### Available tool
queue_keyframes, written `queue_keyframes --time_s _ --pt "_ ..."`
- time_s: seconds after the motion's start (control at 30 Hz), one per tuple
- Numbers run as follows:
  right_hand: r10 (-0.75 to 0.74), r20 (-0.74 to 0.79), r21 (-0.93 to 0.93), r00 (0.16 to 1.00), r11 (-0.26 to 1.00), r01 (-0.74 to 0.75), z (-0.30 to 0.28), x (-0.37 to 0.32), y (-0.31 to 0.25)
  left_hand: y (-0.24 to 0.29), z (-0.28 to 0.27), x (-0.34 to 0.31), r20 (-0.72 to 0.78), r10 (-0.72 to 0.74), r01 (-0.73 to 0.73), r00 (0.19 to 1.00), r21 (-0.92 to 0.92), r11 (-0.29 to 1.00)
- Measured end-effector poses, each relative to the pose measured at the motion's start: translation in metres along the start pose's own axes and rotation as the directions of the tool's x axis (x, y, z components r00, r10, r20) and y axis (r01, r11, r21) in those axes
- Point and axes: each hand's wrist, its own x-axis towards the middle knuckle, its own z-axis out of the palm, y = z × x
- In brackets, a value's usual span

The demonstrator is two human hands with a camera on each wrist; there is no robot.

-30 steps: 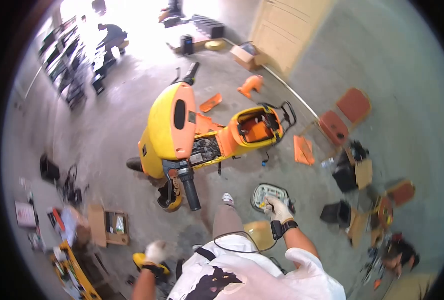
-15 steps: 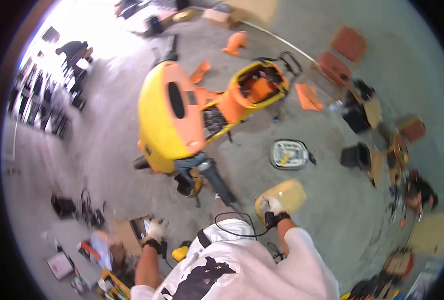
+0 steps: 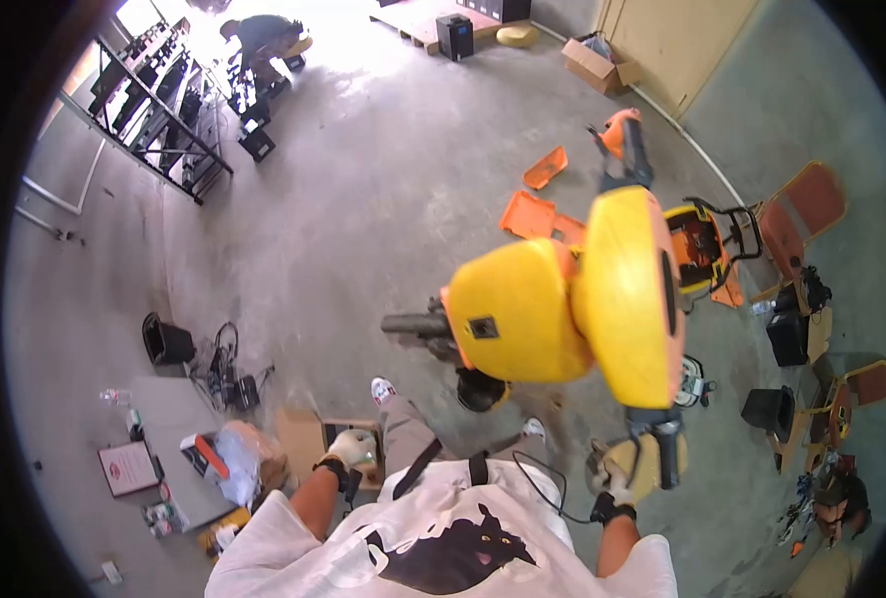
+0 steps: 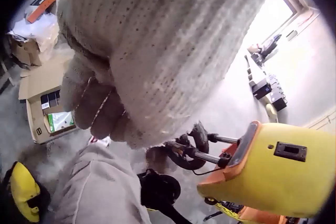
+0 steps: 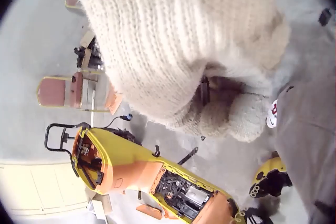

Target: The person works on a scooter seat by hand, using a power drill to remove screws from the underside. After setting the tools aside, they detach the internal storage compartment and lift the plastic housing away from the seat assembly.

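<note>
My left hand, in a whitish knit glove, hangs with loosely curled fingers and nothing shows in it. It overlaps an open cardboard box in the head view; a green-and-white packet lies inside that box. My gloved right hand is curled, and a narrow dark object shows in the hollow of its fingers; I cannot tell its kind. Near that hand are the handlebar grip of a yellow-orange scooter and a tan rounded pad on the floor. The scooter's floorboard area is uncovered.
A round-cornered tray lies beyond the handlebar. Orange body panels are on the floor behind the scooter. Chairs and black bins line the right. At left stands a grey table; another person bends near shelves.
The head view has turned, so the scooter now sits farther right with its front toward me. My right hand has left the tray's area; my left hand is over the cardboard box in view.
</note>
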Motion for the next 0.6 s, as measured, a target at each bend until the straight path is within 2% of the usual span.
queue_keyframes --time_s 0.03,0.07,0.1,0.13,0.2,0.23,0.27,0.3,0.33,0.37,0.43,0.47,0.5,0.53,0.6 --pt "0.102 -0.073 0.112 0.992 0.989 -0.094 0.069 -0.074 -0.042 0.02 -0.02 -0.002 -0.009 0.053 -0.053 0.999 -0.035 0.998" --pt "0.131 -0.065 0.162 0.989 0.98 -0.119 0.076 -0.075 -0.026 0.028 -0.045 0.002 -0.015 0.098 -0.099 0.995 -0.067 0.993" --pt "0.149 -0.108 0.149 0.983 0.98 -0.132 0.102 -0.087 -0.017 -0.004 -0.051 0.04 -0.059 0.188 -0.186 0.98 0.04 0.982" --pt "0.162 -0.154 0.117 0.975 0.983 -0.144 0.118 -0.094 -0.011 -0.001 -0.077 0.041 -0.053 0.178 -0.177 0.983 0.018 0.984" --pt "0.246 -0.063 -0.073 0.967 0.965 -0.251 0.156 -0.094 0.004 0.001 -0.124 0.034 -0.118 0.012 -0.046 0.993 -0.288 0.956" --pt "0.251 -0.123 -0.132 0.96 0.955 -0.267 0.198 -0.107 -0.004 -0.017 -0.129 0.041 -0.123 -0.015 -0.025 0.992 -0.317 0.948" --pt "0.301 -0.069 -0.097 0.951 0.947 -0.307 0.225 -0.1 -0.005 -0.041 -0.134 0.053 -0.249 -0.046 -0.052 0.967 -0.372 0.927" --pt "0.317 0.145 -0.202 0.937 0.937 -0.285 0.233 -0.065 0.005 -0.063 -0.145 0.057 -0.365 -0.076 -0.084 0.928 -0.403 0.911" --pt "0.259 0.118 -0.194 0.959 0.953 -0.233 0.278 -0.078 -0.009 -0.078 -0.158 0.05 -0.363 -0.085 -0.071 0.928 -0.396 0.915" --pt "0.227 0.122 -0.278 0.966 0.942 -0.187 0.331 -0.102 -0.036 -0.087 -0.168 0.044 -0.343 -0.087 -0.04 0.935 -0.347 0.937" --pt "0.104 0.223 -0.229 0.969 0.972 -0.051 0.398 -0.113 -0.062 -0.107 -0.184 0.041 -0.239 -0.095 0.036 0.966 -0.239 0.97" --pt "0.143 0.286 -0.201 0.948 0.976 -0.086 0.418 -0.112 -0.073 -0.126 -0.187 0.042 -0.229 -0.096 0.041 0.969 -0.232 0.972" --pt "0.122 0.319 -0.176 0.94 0.982 -0.067 0.436 -0.112 -0.079 -0.149 -0.191 0.044 -0.152 -0.117 0.104 0.981 -0.093 0.99" --pt "0.038 0.379 -0.185 0.925 0.982 0.035 0.448 -0.106 -0.08 -0.173 -0.196 0.045 -0.077 -0.148 0.152 0.986 0.059 0.987" --pt "0.04 0.288 -0.111 0.957 0.994 -0.008 0.477 -0.12 -0.091 -0.208 -0.209 0.052 -0.091 -0.216 0.216 0.972 -0.003 0.976"
